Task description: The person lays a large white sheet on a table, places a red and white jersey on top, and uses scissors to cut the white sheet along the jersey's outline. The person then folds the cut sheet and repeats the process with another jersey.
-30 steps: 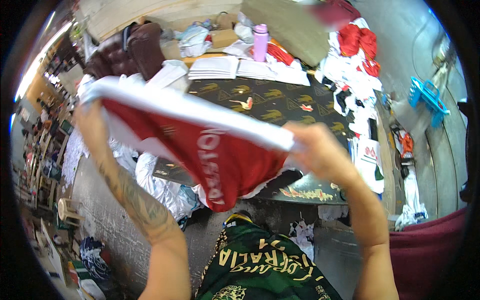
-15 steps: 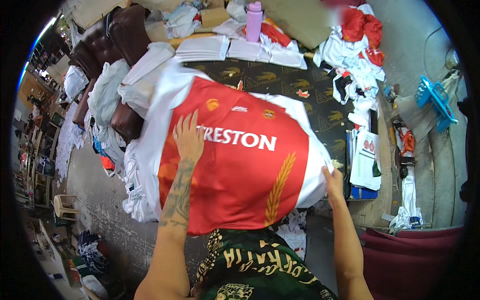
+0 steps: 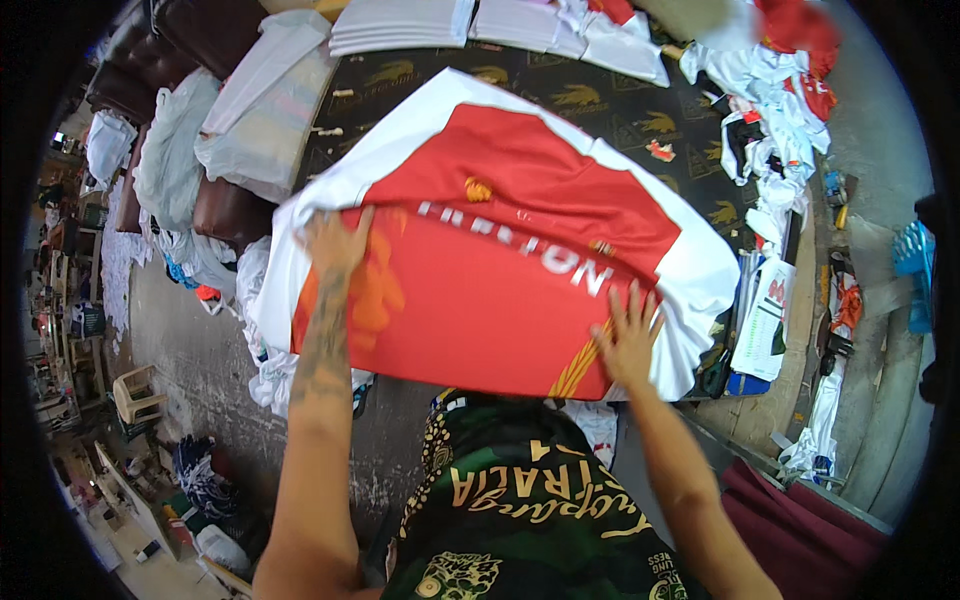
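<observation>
A red printed fabric panel with white borders (image 3: 450, 310), like the front of a sports jersey, lies over the near part of a black table top with gold prints (image 3: 390, 75). It carries white lettering, small gold emblems and a gold wheat ear. A raised fold runs across its middle, bending the lettering. My left hand (image 3: 335, 245) rests on the panel's left side, at the red and white border, thumb apart from the fingers. Flat on the right part, beside the wheat ear, lies my right hand (image 3: 628, 335) with fingers spread. Neither hand visibly pinches the cloth.
Stacks of folded white sheets (image 3: 400, 25) line the table's far edge. White and red cloth (image 3: 770, 140) heaps along the right, near printed papers (image 3: 765, 320). Plastic bags (image 3: 180, 150) sit on a brown leather sofa (image 3: 225, 215) at left. A blue plastic stool (image 3: 912, 265) stands far right.
My right hand has let go of the panel's right white edge and now lies flat on the red. My left hand has shifted to the left border. The panel has spread rightward and buckled.
</observation>
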A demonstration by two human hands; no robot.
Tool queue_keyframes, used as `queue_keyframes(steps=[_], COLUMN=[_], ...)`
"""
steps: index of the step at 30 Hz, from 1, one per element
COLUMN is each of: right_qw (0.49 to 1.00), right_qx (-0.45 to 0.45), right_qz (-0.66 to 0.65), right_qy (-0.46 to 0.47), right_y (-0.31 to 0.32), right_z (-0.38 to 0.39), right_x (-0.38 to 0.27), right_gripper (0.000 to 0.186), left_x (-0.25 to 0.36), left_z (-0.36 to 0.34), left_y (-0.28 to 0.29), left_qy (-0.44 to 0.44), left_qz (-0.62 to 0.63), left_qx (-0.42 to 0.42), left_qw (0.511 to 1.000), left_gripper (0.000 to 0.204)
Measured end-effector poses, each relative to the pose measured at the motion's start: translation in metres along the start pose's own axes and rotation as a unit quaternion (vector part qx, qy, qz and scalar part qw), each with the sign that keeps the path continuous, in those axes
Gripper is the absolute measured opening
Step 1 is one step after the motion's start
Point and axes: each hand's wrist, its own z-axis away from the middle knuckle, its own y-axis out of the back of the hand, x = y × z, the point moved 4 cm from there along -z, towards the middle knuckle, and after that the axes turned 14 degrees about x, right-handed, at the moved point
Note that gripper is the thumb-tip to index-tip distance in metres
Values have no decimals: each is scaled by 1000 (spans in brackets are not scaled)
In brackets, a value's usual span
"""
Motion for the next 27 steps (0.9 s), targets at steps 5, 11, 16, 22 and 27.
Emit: queue_keyframes(steps=[5,11,16,22,27], right_qw=[993,997,993,990,968], right_qx=[90,17,25,124,111], right_qz=[-74,-1,64,-66,18], right_qy=[0,-79,-92,31,-224], right_y=[27,14,-4,48,77], right_z=[-121,-29,-82,-163,-3], right_x=[35,8,48,92,145], right_gripper=[68,82,81,71,76], left_x=[83,58,103,165,133], left_z=[-128,-113,-175,-216,-14], left_y=[-20,-26,-61,-48,14], left_qy=[-141,-147,-151,-165,-107], left_qz=[50,32,60,151,201], left_qx=[-16,66,106,106,98], left_qw=[989,986,981,969,969], left_gripper=[90,89,95,89,76])
